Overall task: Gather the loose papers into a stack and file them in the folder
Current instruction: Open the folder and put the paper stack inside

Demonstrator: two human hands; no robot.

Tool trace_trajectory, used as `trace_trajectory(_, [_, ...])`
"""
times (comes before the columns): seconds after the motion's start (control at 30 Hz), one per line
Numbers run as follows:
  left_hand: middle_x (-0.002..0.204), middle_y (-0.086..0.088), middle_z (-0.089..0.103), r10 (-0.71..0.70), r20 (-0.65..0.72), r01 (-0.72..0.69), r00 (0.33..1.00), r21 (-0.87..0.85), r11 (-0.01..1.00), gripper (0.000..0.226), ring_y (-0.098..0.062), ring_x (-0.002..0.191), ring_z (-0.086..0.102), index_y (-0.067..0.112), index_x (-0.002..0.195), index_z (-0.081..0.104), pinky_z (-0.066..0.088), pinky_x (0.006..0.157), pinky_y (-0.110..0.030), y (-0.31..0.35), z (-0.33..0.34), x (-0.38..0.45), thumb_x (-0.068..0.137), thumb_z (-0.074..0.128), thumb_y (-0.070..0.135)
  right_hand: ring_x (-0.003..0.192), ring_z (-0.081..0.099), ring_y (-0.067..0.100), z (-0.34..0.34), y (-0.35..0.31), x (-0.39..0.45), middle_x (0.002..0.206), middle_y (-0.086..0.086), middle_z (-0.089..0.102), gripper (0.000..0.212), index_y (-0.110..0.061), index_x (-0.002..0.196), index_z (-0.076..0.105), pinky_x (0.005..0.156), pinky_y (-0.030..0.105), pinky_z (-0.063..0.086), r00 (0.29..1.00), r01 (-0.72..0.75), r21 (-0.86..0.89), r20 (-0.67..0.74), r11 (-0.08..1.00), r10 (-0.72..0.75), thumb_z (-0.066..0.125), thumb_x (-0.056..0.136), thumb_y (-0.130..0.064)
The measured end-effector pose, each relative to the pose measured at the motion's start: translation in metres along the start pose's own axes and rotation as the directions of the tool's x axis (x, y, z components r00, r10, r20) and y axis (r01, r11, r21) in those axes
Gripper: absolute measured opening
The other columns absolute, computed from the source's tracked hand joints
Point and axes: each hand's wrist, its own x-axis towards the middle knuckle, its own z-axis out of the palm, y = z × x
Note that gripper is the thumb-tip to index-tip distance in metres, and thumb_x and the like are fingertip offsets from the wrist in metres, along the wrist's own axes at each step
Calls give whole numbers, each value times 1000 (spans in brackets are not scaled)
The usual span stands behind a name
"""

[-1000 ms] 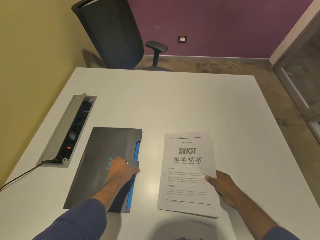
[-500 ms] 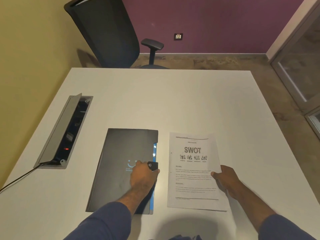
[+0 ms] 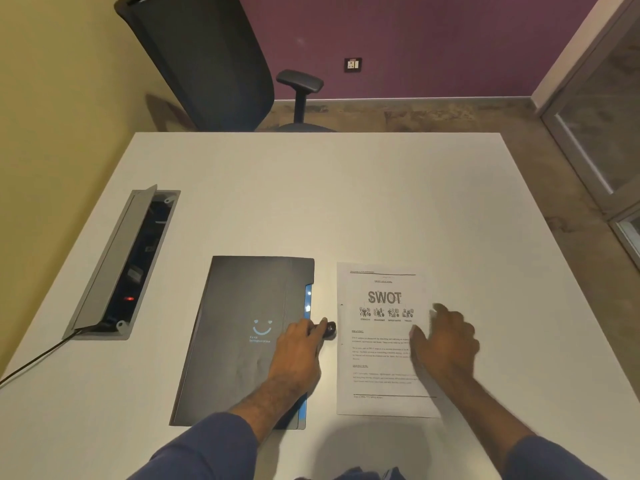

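A black folder (image 3: 242, 337) printed with a pale blue smiley face is seen lying closed and flat on the white desk (image 3: 311, 202), a blue inner edge showing along its right side. Just to the right of the folder, apart from it by a narrow strip of bare desk, the stack of papers (image 3: 377, 341) is laid flat and squared, its top sheet headed "SWOT". The left hand (image 3: 298, 351) is rested on the right part of the folder, fingers curled and pinched on a small dark tab (image 3: 329, 330) that juts out past the folder's right edge; what kind of fastening it is cannot be told. The right hand (image 3: 445, 344), to the right of the folder, is spread open over the right half of the papers, fingers apart and nothing gripped; it is blurred, and whether the palm touches the sheet cannot be told. To the left of the folder, well apart, a grey cable box (image 3: 117, 268) is set into the desk with its lid raised, a red light seen inside and a dark cable (image 3: 31, 363) led from its near end. Beyond the folder, past the far desk edge, a dark office chair (image 3: 207, 60) is seen
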Motion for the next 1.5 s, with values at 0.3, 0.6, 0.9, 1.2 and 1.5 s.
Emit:
trace_trajectory(0.3, [125,4,49,-40,61,34,997,97,995,56,-18,109,46,33,147,36,39,92,-30,1,-8,4,94,51,24,136,35,27,40,-92,-48,137,-6,54,52,-27,134,48,101,42,35,658,721,33,281,692,-699,44,87,-4])
trace_trajectory(0.6, [162,-12,11,-523,134,509,842,124,852,92,-49,144,18,25,151,15,32,111,-60,-6,-29,5,80,58,67,127,42,28,58,-90,-46,128,-3,57,33,-21,113,56,93,42,36,666,720,-26,308,694,-679,45,86,-6])
trace_trajectory(0.9, [159,-13,17,-541,65,526,839,161,835,96,-44,143,22,31,141,24,32,103,-69,-21,-35,5,65,57,79,123,42,21,49,-94,-46,127,-8,58,30,-23,119,59,98,40,35,677,692,64,288,719,-677,43,93,-26])
trace_trajectory(1.2, [163,-13,-9,-592,180,581,785,115,806,129,-49,146,5,36,150,0,26,104,-73,-31,-41,5,51,67,82,128,39,25,47,-89,-47,131,-7,54,25,-21,115,55,98,41,34,670,683,46,357,729,-650,43,93,-24])
trace_trajectory(1.5, [162,-18,8,-421,193,413,886,80,907,85,-41,129,50,24,144,22,48,103,-45,-5,-55,5,77,71,43,136,34,26,47,-95,-49,138,-6,52,31,-22,125,53,102,44,33,651,713,-25,395,700,-649,44,96,-24])
